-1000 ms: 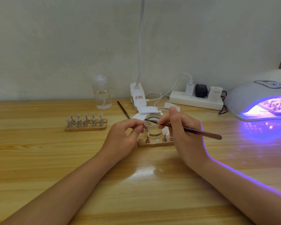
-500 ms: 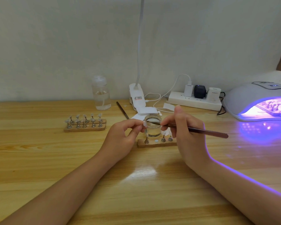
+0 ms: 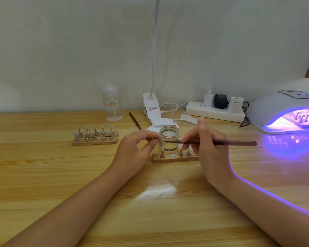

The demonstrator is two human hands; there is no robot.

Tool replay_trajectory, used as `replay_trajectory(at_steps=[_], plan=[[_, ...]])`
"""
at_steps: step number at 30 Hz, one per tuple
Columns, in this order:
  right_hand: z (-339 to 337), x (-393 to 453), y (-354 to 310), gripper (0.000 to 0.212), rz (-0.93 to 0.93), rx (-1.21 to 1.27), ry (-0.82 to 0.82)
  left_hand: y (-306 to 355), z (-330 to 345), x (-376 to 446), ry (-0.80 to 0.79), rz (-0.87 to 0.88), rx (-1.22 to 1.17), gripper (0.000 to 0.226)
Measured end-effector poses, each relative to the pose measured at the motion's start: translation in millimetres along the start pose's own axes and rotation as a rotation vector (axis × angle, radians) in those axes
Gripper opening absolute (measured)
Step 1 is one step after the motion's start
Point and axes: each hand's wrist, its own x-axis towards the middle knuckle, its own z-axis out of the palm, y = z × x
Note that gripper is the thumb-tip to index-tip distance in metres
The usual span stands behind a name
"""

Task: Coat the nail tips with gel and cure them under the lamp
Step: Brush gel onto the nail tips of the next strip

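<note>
Two hands meet above the table: left hand (image 3: 136, 150) fingers pinching a nail tip (image 3: 161, 138), right hand (image 3: 209, 148) fingers gripping the brush (image 3: 221, 142).

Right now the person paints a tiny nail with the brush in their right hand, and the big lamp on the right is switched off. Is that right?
Not quite. The right hand does hold the brush, touching the nail tip pinched in the left hand. But the lamp is switched on: the head view shows it glowing purple inside and onto the table.

Wooden table (image 3: 43, 175) carries nail-tip stands (image 3: 95, 138), clear bottle (image 3: 112, 104), power strip (image 3: 215, 113) at back edge, lit curing lamp (image 3: 284, 111) at right edge.
</note>
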Motion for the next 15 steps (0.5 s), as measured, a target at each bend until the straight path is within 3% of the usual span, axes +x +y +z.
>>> replay_trajectory(at_steps=[3,8,15], plan=[[-0.9,0.2,3.3,0.046,-0.037,-0.029,0.017,0.8,-0.7,-0.3,0.041,0.016,-0.022,0.03],[0.0,-2.2,2.4,0.039,-0.084,-0.126,-0.016,0.2,-0.3,-0.4,0.049,0.003,-0.036,0.012],[3.0,-6.9,-0.9,0.04,-0.072,-0.147,-0.086,-1.7,-0.1,0.3,0.065,-0.026,-0.019,0.014]])
